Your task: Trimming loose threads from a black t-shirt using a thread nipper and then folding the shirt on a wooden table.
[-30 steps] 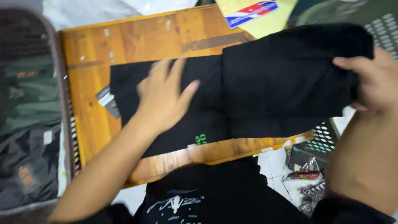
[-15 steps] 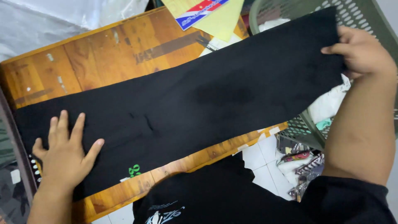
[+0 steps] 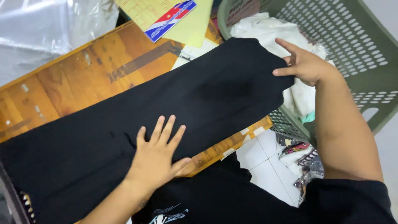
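One black garment (image 3: pixel 174 108) lies stretched across a wooden board (image 3: pixel 83 83). The left hand (image 3: pixel 155 159) presses flat, fingers spread, near its middle; the right hand (image 3: pixel 304 66) pinches the far end, apparently between thumb and fingers. Keeping that end taut should smooth the cloth. Beyond the right hand: one green basket (image 3: pixel 352 37).

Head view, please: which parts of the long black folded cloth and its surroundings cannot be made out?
- Long black folded cloth: its left end runs off the frame edge.
- Brown wooden tabletop: its middle lies hidden under the cloth.
- Grey-green perforated plastic basket: cropped by the right edge; white fabric inside hides any deeper contents.
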